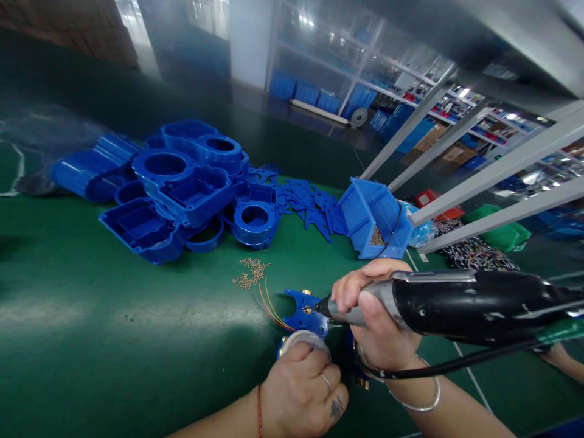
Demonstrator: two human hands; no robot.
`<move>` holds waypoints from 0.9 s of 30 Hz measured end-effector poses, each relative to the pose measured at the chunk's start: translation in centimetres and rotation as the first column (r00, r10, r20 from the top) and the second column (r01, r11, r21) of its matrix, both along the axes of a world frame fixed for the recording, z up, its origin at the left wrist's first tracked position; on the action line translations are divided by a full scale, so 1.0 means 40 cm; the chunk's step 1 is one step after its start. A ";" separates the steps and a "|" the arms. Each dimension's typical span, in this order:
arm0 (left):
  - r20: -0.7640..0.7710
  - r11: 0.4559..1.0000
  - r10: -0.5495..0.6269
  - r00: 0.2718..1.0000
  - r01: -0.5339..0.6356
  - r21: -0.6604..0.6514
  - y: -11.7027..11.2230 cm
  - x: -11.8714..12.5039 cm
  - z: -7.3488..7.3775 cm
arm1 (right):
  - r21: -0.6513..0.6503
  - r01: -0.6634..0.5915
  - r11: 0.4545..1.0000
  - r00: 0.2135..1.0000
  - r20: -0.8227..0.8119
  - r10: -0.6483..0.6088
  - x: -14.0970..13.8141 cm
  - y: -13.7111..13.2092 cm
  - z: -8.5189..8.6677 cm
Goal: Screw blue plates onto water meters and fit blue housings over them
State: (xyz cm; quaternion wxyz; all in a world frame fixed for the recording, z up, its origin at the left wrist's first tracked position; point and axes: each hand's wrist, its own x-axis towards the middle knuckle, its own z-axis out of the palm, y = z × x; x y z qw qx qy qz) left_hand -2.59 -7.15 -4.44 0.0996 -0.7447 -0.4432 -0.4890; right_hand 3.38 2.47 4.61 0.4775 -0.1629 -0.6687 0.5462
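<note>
Nearest the camera, a power driver (438, 304) fills the right hand (387, 342), whose fingers wrap its grey barrel; its tip sits at a blue plate (295, 317) from three o'clock. At the plate's six o'clock, the left hand (305, 389) curls tightly over a pale round part (308, 338). Work seems partway: this plate carries brass-coloured fittings (307, 292) (whether they are tight cannot be told), while loose screws (255, 272) at ten o'clock and spare plates (314, 207) at twelve look untouched.
</note>
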 end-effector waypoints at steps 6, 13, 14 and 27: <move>0.006 1.000 -0.006 1.000 0.006 -0.008 -0.001 -0.004 0.002 | 0.013 0.029 0.999 0.999 0.020 -0.030 -0.011 -0.008 -0.002; 0.008 1.000 0.001 1.000 -0.001 -0.011 0.000 -0.005 0.003 | 0.033 0.116 0.993 0.993 0.028 -0.117 -0.031 -0.017 -0.007; 0.010 1.000 0.001 1.000 -0.001 -0.013 0.000 -0.004 0.003 | 0.035 0.110 0.993 0.993 0.026 -0.111 -0.033 -0.017 -0.008; 0.003 0.999 -0.026 1.000 0.026 -0.042 -0.002 -0.007 0.006 | 0.075 0.159 0.984 0.987 0.024 -0.161 -0.050 -0.017 -0.010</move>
